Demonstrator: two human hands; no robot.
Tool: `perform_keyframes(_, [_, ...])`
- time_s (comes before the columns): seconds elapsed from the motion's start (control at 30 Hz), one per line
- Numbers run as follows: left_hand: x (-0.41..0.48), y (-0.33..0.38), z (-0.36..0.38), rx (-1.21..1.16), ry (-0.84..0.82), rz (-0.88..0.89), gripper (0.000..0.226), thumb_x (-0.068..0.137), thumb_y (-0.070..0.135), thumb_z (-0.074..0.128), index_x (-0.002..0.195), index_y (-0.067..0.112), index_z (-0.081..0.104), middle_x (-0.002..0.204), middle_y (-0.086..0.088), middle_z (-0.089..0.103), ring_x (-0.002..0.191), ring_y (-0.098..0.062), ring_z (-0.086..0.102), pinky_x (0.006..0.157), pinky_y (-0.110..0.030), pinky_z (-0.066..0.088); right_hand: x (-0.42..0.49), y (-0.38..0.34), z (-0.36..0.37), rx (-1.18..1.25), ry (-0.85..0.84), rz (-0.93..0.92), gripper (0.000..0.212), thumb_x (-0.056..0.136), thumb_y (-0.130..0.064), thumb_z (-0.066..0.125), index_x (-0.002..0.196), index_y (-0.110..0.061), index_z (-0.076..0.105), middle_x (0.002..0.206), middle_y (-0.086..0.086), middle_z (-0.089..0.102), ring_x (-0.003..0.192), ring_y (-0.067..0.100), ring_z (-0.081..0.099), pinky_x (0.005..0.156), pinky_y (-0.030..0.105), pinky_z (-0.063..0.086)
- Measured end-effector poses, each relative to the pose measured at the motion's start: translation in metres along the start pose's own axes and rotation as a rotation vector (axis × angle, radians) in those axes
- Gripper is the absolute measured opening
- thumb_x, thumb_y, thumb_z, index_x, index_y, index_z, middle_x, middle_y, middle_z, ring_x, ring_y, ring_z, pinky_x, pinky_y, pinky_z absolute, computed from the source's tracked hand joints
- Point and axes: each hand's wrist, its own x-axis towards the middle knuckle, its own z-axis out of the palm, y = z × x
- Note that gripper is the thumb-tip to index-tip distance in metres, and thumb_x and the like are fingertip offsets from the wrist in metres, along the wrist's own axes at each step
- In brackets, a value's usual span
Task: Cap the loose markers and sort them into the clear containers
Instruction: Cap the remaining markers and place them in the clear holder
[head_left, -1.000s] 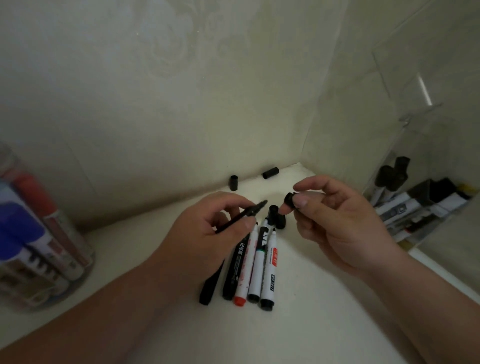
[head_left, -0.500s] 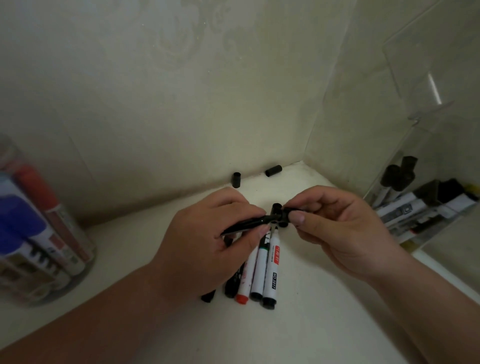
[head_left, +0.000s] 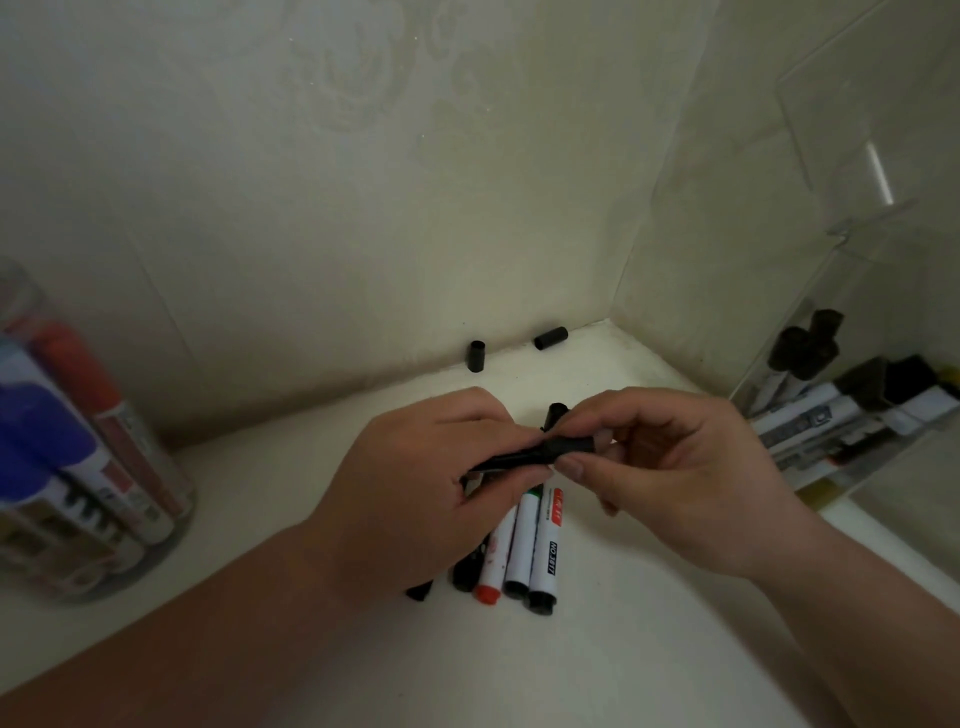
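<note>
My left hand (head_left: 415, 488) grips a thin black marker (head_left: 511, 460) near its front, lying almost level above the white surface. My right hand (head_left: 670, 478) pinches a black cap (head_left: 574, 446) that sits over the marker's tip. Under the hands lie several loose markers (head_left: 524, 540), white and black, side by side. Two loose black caps stand apart by the back wall: one upright (head_left: 477, 356), one on its side (head_left: 550, 339). Another black cap (head_left: 556, 414) shows just behind my right fingers.
A round clear container (head_left: 171, 483) at the left edge holds red and blue markers. A clear rectangular box (head_left: 872, 291) at the right holds several black-capped white markers. Walls close the corner behind and to the right.
My right hand brought the black cap to the marker's tip and pushed it on; both hands drew together over the loose markers.
</note>
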Motion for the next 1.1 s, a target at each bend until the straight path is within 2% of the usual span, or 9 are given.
perform_keyframes(0.13, [0.001,-0.001,0.000,-0.024,0.008,-0.011,0.021,0.089,0.030,0.073,0.101,0.014,0.078,0.084,0.004,0.069,0.074,-0.007,0.063,0.070,-0.025,0.051,0.000,-0.005,0.004,0.009,0.044,0.022,0.020,0.071,-0.006,0.077,0.089,0.002,0.074,0.074,0.023,0.069,0.052,0.022,0.064,0.055,0.024,0.054])
perform_keyframes(0.33, [0.000,0.002,-0.002,-0.067,0.038,0.031,0.022,0.091,0.027,0.070,0.101,0.009,0.079,0.085,0.001,0.070,0.074,-0.008,0.063,0.074,-0.016,0.050,-0.001,-0.008,0.010,0.127,0.065,0.060,0.022,0.069,-0.006,0.076,0.087,0.006,0.072,0.064,0.022,0.068,0.049,0.031,0.064,0.051,0.034,0.058])
perform_keyframes(0.5, [0.002,0.002,-0.004,-0.064,0.011,0.034,0.018,0.094,0.026,0.069,0.106,0.015,0.077,0.089,0.005,0.069,0.078,-0.006,0.063,0.073,-0.019,0.051,0.001,-0.013,0.015,0.112,0.078,0.061,0.025,0.071,-0.008,0.074,0.092,0.007,0.071,0.065,0.021,0.068,0.047,0.028,0.062,0.049,0.030,0.056])
perform_keyframes(0.6, [0.004,0.002,-0.003,-0.080,0.022,0.015,0.017,0.093,0.024,0.070,0.105,0.015,0.078,0.087,0.007,0.069,0.076,-0.008,0.063,0.069,-0.025,0.052,0.002,-0.009,0.014,0.107,0.074,0.105,0.029,0.074,-0.016,0.073,0.098,-0.002,0.071,0.072,0.021,0.069,0.053,0.032,0.061,0.045,0.030,0.052])
perform_keyframes(0.73, [0.003,0.000,-0.002,-0.066,-0.034,-0.021,0.019,0.094,0.031,0.066,0.103,0.019,0.077,0.083,0.007,0.067,0.073,-0.010,0.062,0.063,-0.033,0.051,0.000,-0.007,0.006,0.052,0.041,0.112,0.024,0.076,-0.021,0.073,0.092,-0.003,0.075,0.072,0.020,0.068,0.051,0.019,0.056,0.043,0.027,0.046])
perform_keyframes(0.8, [0.003,-0.001,-0.003,-0.075,-0.068,-0.041,0.022,0.094,0.035,0.064,0.104,0.021,0.077,0.082,0.010,0.066,0.073,-0.008,0.061,0.063,-0.031,0.051,0.000,-0.007,0.004,0.028,0.026,0.090,0.024,0.077,-0.019,0.073,0.094,-0.002,0.075,0.071,0.020,0.068,0.051,0.019,0.055,0.044,0.028,0.046])
perform_keyframes(0.93, [0.005,-0.002,-0.006,-0.133,-0.115,-0.087,0.025,0.094,0.039,0.060,0.103,0.023,0.077,0.080,0.013,0.066,0.074,-0.005,0.062,0.064,-0.026,0.049,0.000,-0.005,0.002,-0.007,-0.011,0.052,0.018,0.078,-0.014,0.075,0.096,-0.012,0.078,0.073,0.013,0.070,0.055,0.032,0.057,0.051,0.035,0.051])
perform_keyframes(1.03, [0.005,0.000,-0.006,-0.140,-0.120,-0.074,0.028,0.093,0.040,0.059,0.104,0.021,0.077,0.081,0.012,0.066,0.075,-0.005,0.062,0.066,-0.023,0.048,0.000,-0.005,0.001,0.008,-0.021,0.037,0.018,0.078,-0.011,0.075,0.096,-0.014,0.078,0.076,0.010,0.072,0.058,0.026,0.061,0.054,0.033,0.053])
perform_keyframes(1.1, [0.006,0.001,-0.007,-0.145,-0.107,-0.069,0.028,0.094,0.039,0.059,0.104,0.020,0.077,0.080,0.010,0.066,0.075,-0.006,0.062,0.066,-0.024,0.048,0.001,-0.006,0.002,0.035,-0.005,0.039,0.018,0.077,-0.011,0.075,0.094,-0.007,0.077,0.074,0.014,0.071,0.055,0.026,0.061,0.053,0.032,0.054])
